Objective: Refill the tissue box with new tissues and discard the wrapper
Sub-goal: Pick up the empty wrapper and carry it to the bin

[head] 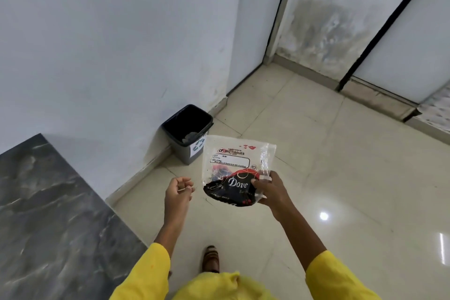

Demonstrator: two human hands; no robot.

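Observation:
My right hand [269, 190] grips an empty clear plastic tissue wrapper [233, 165] with a black and red printed patch, held flat in the air above the floor. A small dark bin [187, 134] with a recycling label stands against the white wall, just beyond and left of the wrapper, with a bit of crumpled waste inside. My left hand [179, 190] hovers left of the wrapper, fingers loosely curled, holding nothing. No tissue box is in view.
A dark marble counter [48, 214] fills the lower left. Beige floor tiles [328, 165] spread to the right. White doors with black edges [401, 31] close off the far side. My shoe [211, 259] shows below.

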